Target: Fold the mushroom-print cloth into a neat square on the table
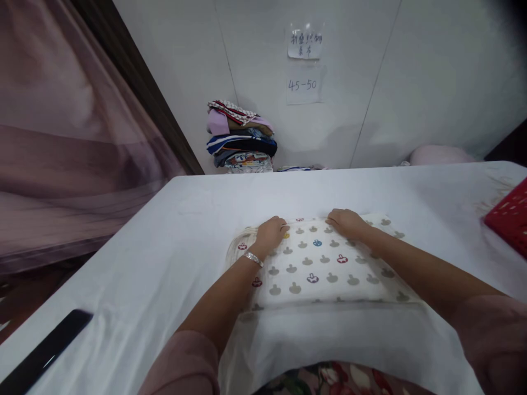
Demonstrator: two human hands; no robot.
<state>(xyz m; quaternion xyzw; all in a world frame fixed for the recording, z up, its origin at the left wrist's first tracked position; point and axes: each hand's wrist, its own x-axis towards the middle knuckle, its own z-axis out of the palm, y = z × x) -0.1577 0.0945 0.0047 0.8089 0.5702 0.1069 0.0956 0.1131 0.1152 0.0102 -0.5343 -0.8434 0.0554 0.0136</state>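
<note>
A folded white cloth (319, 263) with grey, red, blue and purple mushroom prints lies on the white-covered table (181, 219), close to my body. My left hand (272, 233), below a silver bracelet at the wrist, has its fingers closed on the cloth's far edge, left of centre. Further right along that same edge, my right hand (343, 222) is closed on the cloth too. Rounded layered folds show at the cloth's left end.
Folded fabrics (242, 137) are piled beyond the far table edge. A red perforated basket (510, 216) is at the right edge, and a dark flat object (49, 348) lies front left. Pink curtains hang left. Two handwritten papers (304, 85) are on the wall.
</note>
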